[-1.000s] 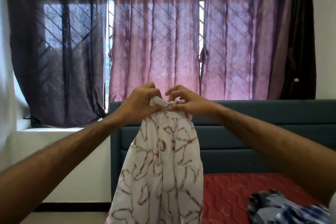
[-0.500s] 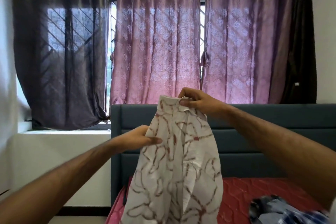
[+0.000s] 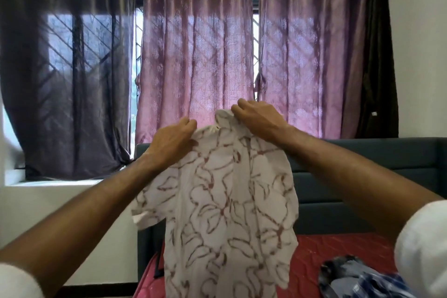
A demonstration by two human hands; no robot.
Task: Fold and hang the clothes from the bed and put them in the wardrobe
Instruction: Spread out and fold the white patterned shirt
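left hand (image 3: 173,141) and right hand (image 3: 257,120) pinching patterned shirt (image 3: 225,205); blue garment (image 3: 358,278) at 4 o'clock on red mattress (image 3: 338,247); curtains (image 3: 198,51) at 12 o'clock.

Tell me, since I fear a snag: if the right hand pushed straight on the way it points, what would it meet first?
Probably the purple curtain beyond the right hand, which grips the patterned shirt; depth is unclear.

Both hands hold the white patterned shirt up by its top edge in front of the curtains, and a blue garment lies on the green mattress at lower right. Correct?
Not quite: the mattress is red, not green, as the head view shows. The rest holds: left hand and right hand grip the shirt, blue garment lower right.
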